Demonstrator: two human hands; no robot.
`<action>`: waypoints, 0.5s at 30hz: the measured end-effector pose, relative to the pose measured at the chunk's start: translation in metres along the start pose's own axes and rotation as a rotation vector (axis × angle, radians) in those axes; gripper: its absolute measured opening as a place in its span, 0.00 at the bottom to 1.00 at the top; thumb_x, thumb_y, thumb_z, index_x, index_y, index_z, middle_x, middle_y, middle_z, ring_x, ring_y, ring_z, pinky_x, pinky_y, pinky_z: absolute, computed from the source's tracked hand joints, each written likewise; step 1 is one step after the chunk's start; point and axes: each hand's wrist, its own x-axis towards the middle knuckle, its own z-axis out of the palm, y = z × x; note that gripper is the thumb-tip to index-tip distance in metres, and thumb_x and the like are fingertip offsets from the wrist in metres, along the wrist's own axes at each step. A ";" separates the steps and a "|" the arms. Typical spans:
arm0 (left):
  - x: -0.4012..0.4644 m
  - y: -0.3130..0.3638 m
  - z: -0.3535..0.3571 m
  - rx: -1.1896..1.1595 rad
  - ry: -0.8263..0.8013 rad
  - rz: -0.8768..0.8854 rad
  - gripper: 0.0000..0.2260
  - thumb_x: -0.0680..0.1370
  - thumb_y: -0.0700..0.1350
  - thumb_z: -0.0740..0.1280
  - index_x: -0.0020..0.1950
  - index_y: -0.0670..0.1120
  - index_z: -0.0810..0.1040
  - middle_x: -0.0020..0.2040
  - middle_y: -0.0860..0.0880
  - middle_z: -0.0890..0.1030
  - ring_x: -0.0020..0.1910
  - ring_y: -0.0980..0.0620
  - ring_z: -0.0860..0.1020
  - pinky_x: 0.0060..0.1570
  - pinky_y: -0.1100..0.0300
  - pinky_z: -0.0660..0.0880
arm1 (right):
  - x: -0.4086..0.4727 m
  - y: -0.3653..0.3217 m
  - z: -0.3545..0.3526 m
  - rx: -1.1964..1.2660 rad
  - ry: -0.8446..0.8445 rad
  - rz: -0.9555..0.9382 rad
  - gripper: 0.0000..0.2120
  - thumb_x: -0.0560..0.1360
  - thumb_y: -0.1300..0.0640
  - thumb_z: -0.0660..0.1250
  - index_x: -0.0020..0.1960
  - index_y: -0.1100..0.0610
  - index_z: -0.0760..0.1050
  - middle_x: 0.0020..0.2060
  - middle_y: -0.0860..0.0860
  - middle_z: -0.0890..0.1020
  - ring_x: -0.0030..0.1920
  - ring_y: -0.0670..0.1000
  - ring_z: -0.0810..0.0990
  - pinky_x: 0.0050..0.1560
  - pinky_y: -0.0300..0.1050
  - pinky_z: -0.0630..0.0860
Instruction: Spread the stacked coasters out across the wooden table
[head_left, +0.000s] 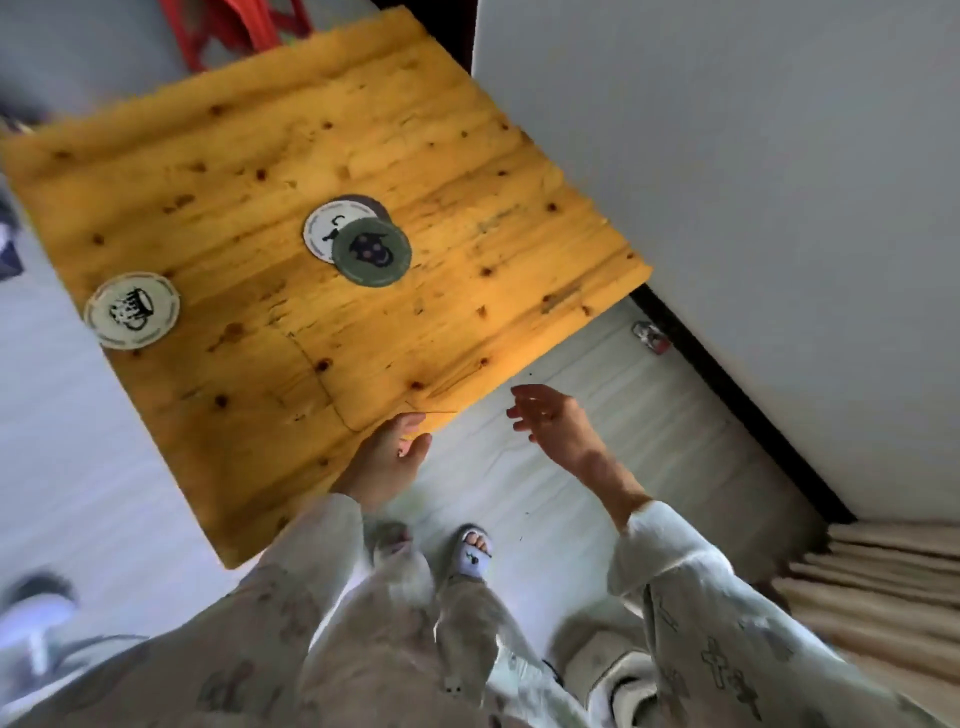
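Your table (467, 171) is knotty yellow wood; the green coaster (372, 252) has a dark face, and the white coaster (132, 310) a black drawing.

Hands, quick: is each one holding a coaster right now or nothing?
Left hand: open, holding nothing, at the near edge of the wooden table.
Right hand: open, empty, over the floor beside the table.

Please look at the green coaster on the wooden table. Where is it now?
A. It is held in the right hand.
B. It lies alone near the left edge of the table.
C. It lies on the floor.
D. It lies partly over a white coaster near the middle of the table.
D: the green coaster overlaps a white coaster mid-table; both hands are empty, and another white coaster lies alone at the left.
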 end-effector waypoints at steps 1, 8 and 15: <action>-0.001 -0.004 -0.001 0.004 0.024 -0.007 0.15 0.77 0.40 0.62 0.63 0.38 0.70 0.63 0.38 0.74 0.62 0.43 0.73 0.59 0.56 0.68 | 0.010 -0.003 0.003 -0.015 -0.029 -0.011 0.14 0.78 0.67 0.56 0.62 0.64 0.72 0.55 0.66 0.80 0.45 0.52 0.76 0.30 0.24 0.70; 0.021 -0.037 -0.020 0.034 0.143 -0.088 0.22 0.77 0.43 0.62 0.70 0.41 0.63 0.71 0.40 0.67 0.70 0.44 0.66 0.68 0.54 0.63 | 0.076 -0.025 0.034 -0.169 -0.176 -0.038 0.12 0.78 0.61 0.58 0.59 0.60 0.75 0.53 0.64 0.82 0.45 0.55 0.78 0.42 0.43 0.71; 0.103 -0.065 -0.052 0.279 0.093 -0.316 0.35 0.76 0.53 0.62 0.74 0.54 0.43 0.77 0.47 0.44 0.76 0.43 0.45 0.73 0.41 0.52 | 0.156 -0.065 0.060 -0.435 -0.189 -0.112 0.15 0.79 0.58 0.58 0.64 0.58 0.72 0.62 0.61 0.78 0.61 0.58 0.77 0.53 0.41 0.69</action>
